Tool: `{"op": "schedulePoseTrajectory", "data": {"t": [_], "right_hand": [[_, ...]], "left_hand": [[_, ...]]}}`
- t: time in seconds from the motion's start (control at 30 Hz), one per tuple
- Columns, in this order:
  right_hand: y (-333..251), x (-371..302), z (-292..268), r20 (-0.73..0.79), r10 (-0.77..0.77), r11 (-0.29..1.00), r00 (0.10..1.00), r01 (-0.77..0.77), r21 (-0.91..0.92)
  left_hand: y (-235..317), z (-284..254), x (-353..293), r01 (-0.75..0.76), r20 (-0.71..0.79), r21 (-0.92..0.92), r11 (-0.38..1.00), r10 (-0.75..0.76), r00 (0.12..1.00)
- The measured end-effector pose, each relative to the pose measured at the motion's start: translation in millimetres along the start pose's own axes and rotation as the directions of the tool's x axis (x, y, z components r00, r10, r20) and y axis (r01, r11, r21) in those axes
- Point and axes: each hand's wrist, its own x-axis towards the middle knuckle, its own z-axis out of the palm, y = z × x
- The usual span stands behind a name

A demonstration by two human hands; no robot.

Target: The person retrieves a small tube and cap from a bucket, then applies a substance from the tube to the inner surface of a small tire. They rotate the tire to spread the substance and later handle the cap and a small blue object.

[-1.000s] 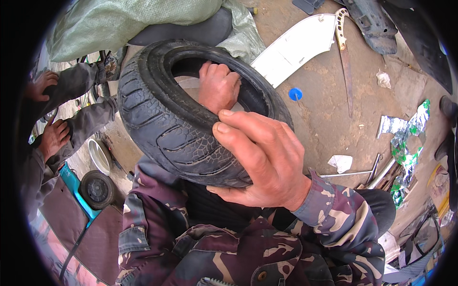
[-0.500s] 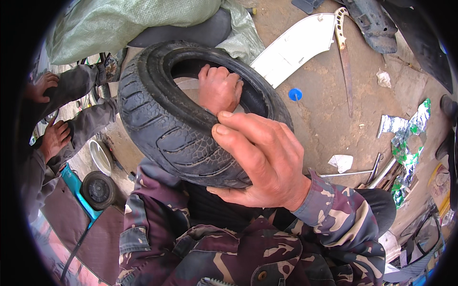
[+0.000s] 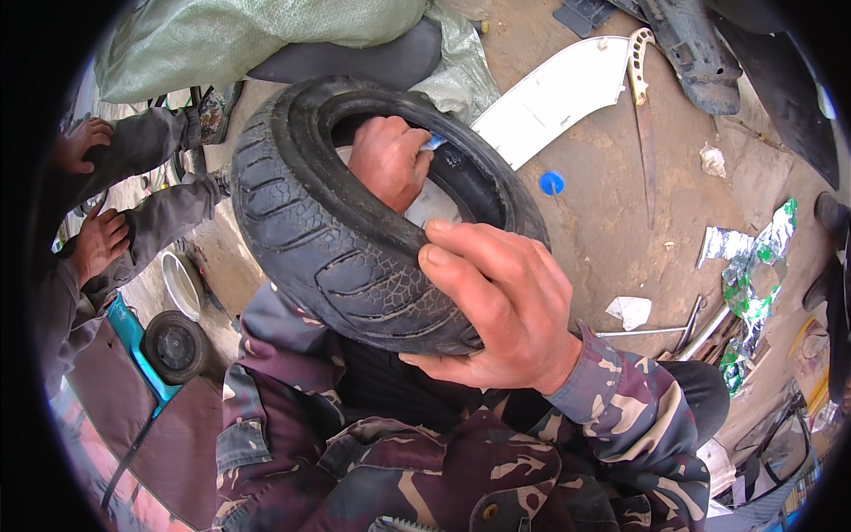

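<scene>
A small black tyre (image 3: 328, 257) with a cracked tread is held up over my lap. My right hand (image 3: 505, 310) is clamped on its near side, thumb on the tread and fingers wrapped over the sidewall. My left hand (image 3: 386, 160) is inside the tyre's opening, against the inner wall. A small blue and white thing (image 3: 434, 142) is pinched at its fingertips; I cannot tell what it is. My camouflage jacket sleeves fill the lower part of the view.
Another person's bare feet (image 3: 93, 244) and grey trouser legs are at the left. On the dirt lie a white panel (image 3: 550, 97), a long blade with a pale handle (image 3: 645, 115), a blue cap (image 3: 551, 183), foil wrappers (image 3: 753, 266), metal rods (image 3: 700, 328), and a small wheel (image 3: 175, 346).
My left hand has shifted a little inside the tyre, and a blue and white tip now shows at its fingers. My right hand keeps its grip.
</scene>
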Motion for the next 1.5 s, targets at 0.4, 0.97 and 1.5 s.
{"op": "schedulePoseTrajectory", "data": {"t": [0.4, 0.97, 1.5], "right_hand": [[1, -3, 2, 0.009, -0.016, 1.0, 1.0, 0.016, -0.007], [-1, 0, -3, -0.007, 0.016, 1.0, 1.0, -0.016, -0.007], [0, -1, -2, -0.008, 0.031, 0.999, 0.999, -0.031, 0.029]], "left_hand": [[10, 13, -6, -0.059, 0.057, 0.051, 0.997, 0.056, 0.997], [21, 27, -5, -0.034, 0.059, 0.104, 0.994, 0.028, 0.998], [21, 30, -5, -0.03, 0.111, 0.174, 0.984, 0.01, 0.994]]}}
